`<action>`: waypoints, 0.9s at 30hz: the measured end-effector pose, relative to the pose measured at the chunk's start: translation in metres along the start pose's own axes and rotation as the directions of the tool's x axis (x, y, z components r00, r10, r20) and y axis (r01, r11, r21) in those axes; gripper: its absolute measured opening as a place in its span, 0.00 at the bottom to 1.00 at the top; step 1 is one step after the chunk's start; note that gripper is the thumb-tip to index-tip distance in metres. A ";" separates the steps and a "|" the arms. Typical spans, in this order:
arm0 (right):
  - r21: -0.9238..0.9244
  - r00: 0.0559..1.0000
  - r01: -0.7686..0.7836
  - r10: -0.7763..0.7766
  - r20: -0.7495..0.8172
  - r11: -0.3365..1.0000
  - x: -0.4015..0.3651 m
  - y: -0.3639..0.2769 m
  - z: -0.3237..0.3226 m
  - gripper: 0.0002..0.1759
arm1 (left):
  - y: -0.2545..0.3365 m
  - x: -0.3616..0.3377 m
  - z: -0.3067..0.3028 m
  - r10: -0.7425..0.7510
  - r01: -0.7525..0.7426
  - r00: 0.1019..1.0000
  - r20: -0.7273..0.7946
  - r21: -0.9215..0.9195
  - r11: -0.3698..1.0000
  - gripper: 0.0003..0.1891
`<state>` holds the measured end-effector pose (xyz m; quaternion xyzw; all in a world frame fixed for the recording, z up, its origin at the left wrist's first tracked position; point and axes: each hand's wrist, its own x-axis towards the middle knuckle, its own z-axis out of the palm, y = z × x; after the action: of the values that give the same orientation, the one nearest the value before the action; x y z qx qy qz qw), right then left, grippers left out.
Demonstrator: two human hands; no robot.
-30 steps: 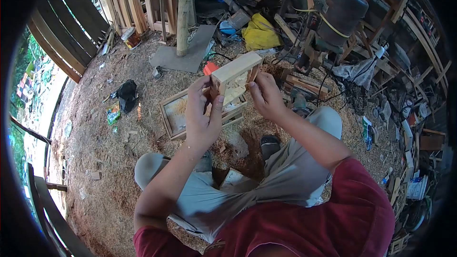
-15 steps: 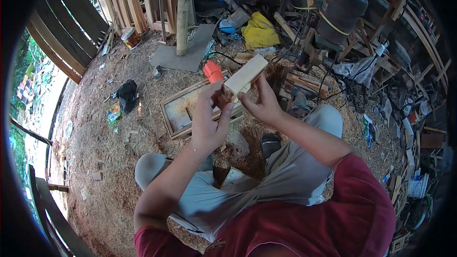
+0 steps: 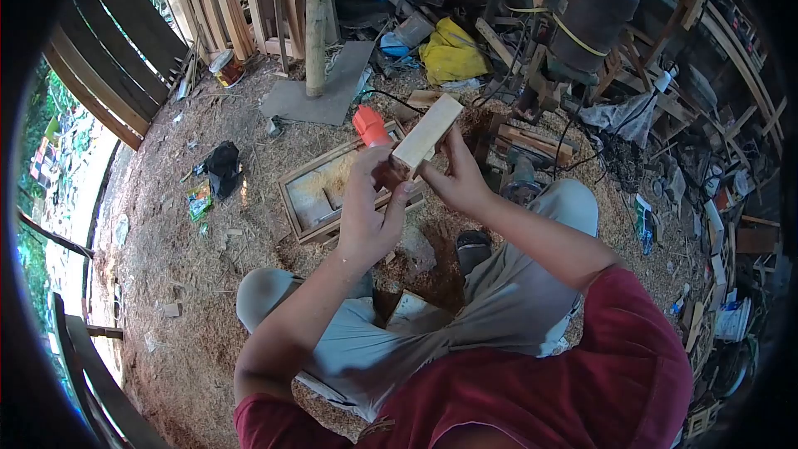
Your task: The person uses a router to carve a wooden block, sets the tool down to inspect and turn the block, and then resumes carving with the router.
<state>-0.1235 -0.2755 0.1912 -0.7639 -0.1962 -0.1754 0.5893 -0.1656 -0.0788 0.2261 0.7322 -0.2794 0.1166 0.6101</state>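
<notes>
A pale, squared wooden block is held at a slant in front of me, its far end pointing up and to the right. My left hand grips its near end, with the thumb bent toward the wood. On the right side, my right hand holds the block's edge and underside, its fingers partly hidden. Behind the hands, a shallow wooden-framed box holds wood shavings. An orange tool lies at the box's far side, partly covered by my left hand and the block.
Sawdust covers the ground. A bamboo post rises from a grey board. Yellow cloth lies beyond. A dark motor-like machine stands at upper right, with cables below. A black bag lies at left.
The wooden block has tilted slightly, showing more of its broad upper face. Both hands keep hold of it and have barely moved.
</notes>
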 end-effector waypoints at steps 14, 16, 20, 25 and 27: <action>0.112 0.999 0.045 -0.046 0.000 0.993 -0.002 0.011 0.003 0.49 | 0.001 0.001 0.004 -0.022 0.022 1.000 -0.002 -0.075 0.997 0.27; 0.163 0.999 0.013 -0.008 -0.031 0.987 -0.001 0.012 0.002 0.43 | 0.006 0.003 0.005 -0.052 0.047 0.998 -0.031 -0.133 0.990 0.27; 0.250 0.977 -0.212 0.215 0.019 0.945 0.002 -0.004 -0.006 0.29 | 0.012 0.007 0.000 -0.080 0.069 0.995 -0.066 -0.157 0.985 0.26; 0.078 0.992 -0.120 0.122 -0.012 0.990 0.003 -0.002 -0.008 0.17 | -0.003 0.024 -0.014 -0.047 0.031 0.971 -0.232 -0.070 0.997 0.24; 0.048 0.993 -0.117 0.117 0.001 0.992 0.002 -0.009 -0.008 0.15 | -0.006 0.027 -0.020 -0.208 0.150 0.939 -0.273 -0.220 0.964 0.22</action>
<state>-0.1266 -0.2813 0.2018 -0.7595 -0.1545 -0.1365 0.6169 -0.1368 -0.0661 0.2392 0.6657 -0.1278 0.1396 0.7218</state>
